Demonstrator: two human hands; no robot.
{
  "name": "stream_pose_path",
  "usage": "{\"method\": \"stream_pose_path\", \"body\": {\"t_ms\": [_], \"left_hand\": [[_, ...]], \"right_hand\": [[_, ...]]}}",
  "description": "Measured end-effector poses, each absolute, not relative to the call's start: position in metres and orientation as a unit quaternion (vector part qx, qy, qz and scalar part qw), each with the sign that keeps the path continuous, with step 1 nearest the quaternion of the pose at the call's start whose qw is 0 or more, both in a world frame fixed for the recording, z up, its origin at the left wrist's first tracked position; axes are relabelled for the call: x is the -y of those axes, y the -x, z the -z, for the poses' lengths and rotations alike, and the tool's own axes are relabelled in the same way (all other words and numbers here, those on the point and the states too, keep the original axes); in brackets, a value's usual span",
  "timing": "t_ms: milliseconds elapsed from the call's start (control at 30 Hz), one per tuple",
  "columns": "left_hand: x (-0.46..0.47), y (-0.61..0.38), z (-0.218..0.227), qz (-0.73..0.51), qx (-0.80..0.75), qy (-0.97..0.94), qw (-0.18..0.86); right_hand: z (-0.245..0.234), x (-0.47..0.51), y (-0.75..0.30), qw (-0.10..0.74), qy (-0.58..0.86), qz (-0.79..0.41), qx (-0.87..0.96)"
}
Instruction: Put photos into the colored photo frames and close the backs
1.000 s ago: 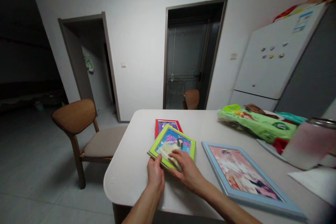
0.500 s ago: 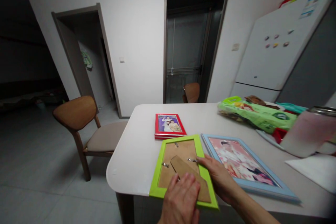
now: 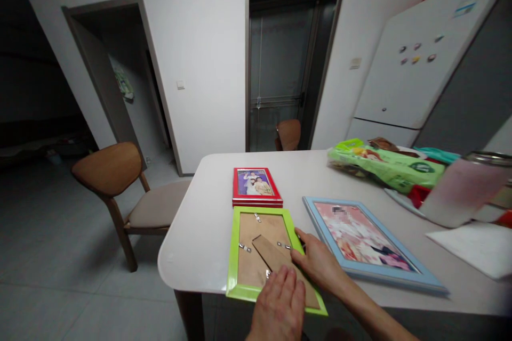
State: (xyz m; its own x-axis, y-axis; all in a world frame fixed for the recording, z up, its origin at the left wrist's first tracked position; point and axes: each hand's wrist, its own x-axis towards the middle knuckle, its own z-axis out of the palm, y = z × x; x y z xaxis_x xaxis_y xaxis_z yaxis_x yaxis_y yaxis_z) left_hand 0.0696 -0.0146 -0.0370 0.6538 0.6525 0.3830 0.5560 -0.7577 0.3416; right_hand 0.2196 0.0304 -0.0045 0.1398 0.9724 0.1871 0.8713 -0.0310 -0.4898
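Observation:
A green picture frame lies back side up at the near table edge, its lower part jutting past the edge. Its brown backing board has small metal clips and a slanting stand leg. My left hand is closed over the frame's lower edge, fingers together on the stand leg, beside the bottom clip; its thumb is hidden. With the thumb near the right clip, my right hand grips the frame's right side. Just beyond sits a red picture frame, photo up.
A larger blue picture frame lies to the right on the white table. Farther right are a green plastic bag, a pinkish jar with a metal rim and white paper. A wooden chair stands at the left.
The green frame has been lowered from a tilt to lie flatter, just in front of the red one. My right hand has shifted slightly left and down along its side. The view has moved a little.

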Motion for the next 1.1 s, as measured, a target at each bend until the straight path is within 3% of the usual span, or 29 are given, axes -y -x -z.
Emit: {"method": "stream_pose_path", "body": {"t_ms": [267,500,867,1100], "left_hand": [[0.011,-0.055,0.015,-0.219,-0.335,-0.897,0.188],[-0.027,-0.014,0.006,-0.278,-0.527,-0.777,0.202],[-0.025,-0.012,0.013,-0.318,-0.512,-0.768,0.218],[-0.026,-0.01,0.026,-0.371,-0.514,-0.736,0.237]], "right_hand": [[0.007,-0.032,-0.217,0.215,0.699,-0.064,0.679],[0.002,-0.034,-0.211,0.186,0.7,-0.05,0.687],[-0.002,-0.044,-0.207,0.158,0.706,-0.006,0.69],[-0.009,-0.074,-0.184,0.188,0.642,0.008,0.743]]}}
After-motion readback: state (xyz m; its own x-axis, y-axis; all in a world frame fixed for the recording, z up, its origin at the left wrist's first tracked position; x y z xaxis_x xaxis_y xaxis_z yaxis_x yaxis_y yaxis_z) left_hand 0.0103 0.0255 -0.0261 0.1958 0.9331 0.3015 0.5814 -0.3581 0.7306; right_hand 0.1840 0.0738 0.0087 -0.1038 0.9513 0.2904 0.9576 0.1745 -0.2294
